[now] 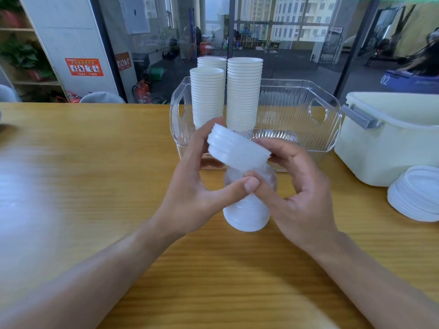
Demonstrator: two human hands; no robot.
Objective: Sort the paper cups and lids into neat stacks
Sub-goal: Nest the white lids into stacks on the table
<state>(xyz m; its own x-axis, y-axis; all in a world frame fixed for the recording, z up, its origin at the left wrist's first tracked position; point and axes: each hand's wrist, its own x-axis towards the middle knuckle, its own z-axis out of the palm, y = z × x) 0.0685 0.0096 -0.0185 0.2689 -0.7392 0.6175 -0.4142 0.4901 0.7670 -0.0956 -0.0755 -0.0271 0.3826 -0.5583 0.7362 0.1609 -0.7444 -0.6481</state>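
Both hands, the left hand and right hand, pinch a tilted stack of ridged white plastic lids above the wooden table. Behind, ribbed paper-cup stacks stand in a clear fluted bin; more lids lie at right.

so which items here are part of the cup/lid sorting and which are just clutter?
Job:
- lid stack in hands, held by left hand and right hand
- lid stack on table
- lid pile at right
- cup stacks in the clear bin

Lying about:
- white lidded box
- fire extinguisher
- shelf plants
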